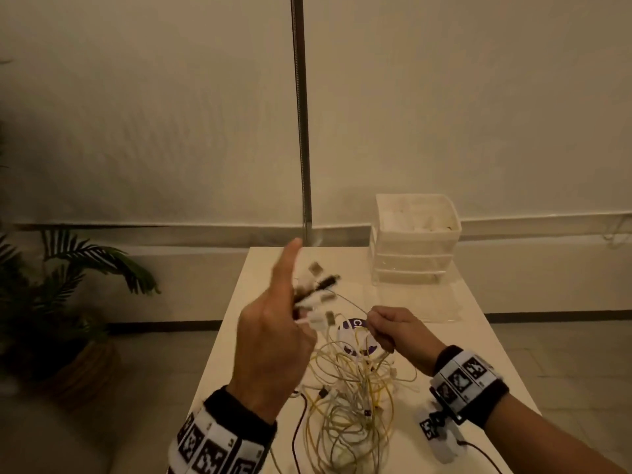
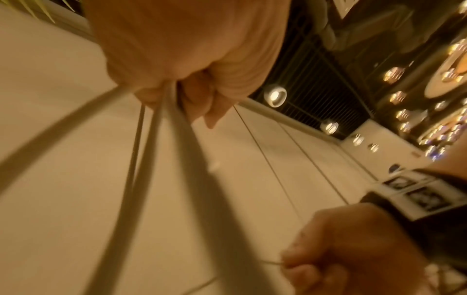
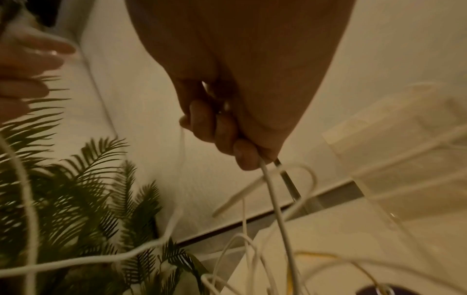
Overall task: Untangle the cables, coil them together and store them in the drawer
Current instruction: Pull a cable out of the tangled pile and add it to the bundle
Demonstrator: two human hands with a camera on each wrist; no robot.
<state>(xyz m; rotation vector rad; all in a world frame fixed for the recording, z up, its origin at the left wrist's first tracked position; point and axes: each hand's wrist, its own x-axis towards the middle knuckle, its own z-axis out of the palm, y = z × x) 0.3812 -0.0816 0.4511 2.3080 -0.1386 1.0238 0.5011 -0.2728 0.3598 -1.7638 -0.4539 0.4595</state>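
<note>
A tangle of white, yellow and black cables (image 1: 352,388) lies on the white table (image 1: 444,336) and hangs up to both hands. My left hand (image 1: 273,336) is raised above the table and grips a bunch of plug ends (image 1: 316,295), its index finger pointing straight up. In the left wrist view the cables (image 2: 141,159) run taut down out of its curled fingers (image 2: 194,99). My right hand (image 1: 390,328) is a fist around a thin white cable (image 3: 275,201), level with the tangle's top. The white drawer unit (image 1: 415,237) stands at the table's far right.
A round purple and white disc (image 1: 355,336) lies under the cables. A potted palm (image 1: 68,302) stands on the floor to the left. A metal pole (image 1: 301,114) rises behind the table. A small tagged white device (image 1: 441,436) with a black lead sits near the front right.
</note>
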